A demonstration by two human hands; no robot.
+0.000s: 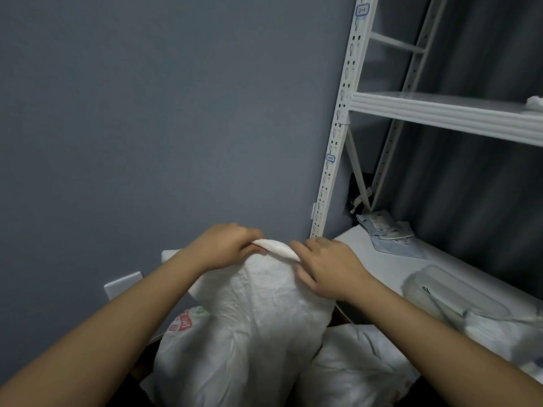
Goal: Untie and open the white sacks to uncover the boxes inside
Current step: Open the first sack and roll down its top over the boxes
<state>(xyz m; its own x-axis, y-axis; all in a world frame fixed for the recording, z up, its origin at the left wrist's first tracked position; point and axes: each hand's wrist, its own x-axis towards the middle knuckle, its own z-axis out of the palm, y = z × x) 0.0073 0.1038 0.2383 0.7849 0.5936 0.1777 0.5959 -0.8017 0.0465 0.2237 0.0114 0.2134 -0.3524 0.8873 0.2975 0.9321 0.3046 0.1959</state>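
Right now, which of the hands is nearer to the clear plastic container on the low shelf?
Right. The right hand grips the sack's top edge on the side toward the clear container; the left hand grips the same edge farther away, across the sack.

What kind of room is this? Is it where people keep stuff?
Probably a storeroom. A white metal shelving rack with slotted posts stands against a plain grey wall, white sacks are piled below, and packets lie on a low shelf.
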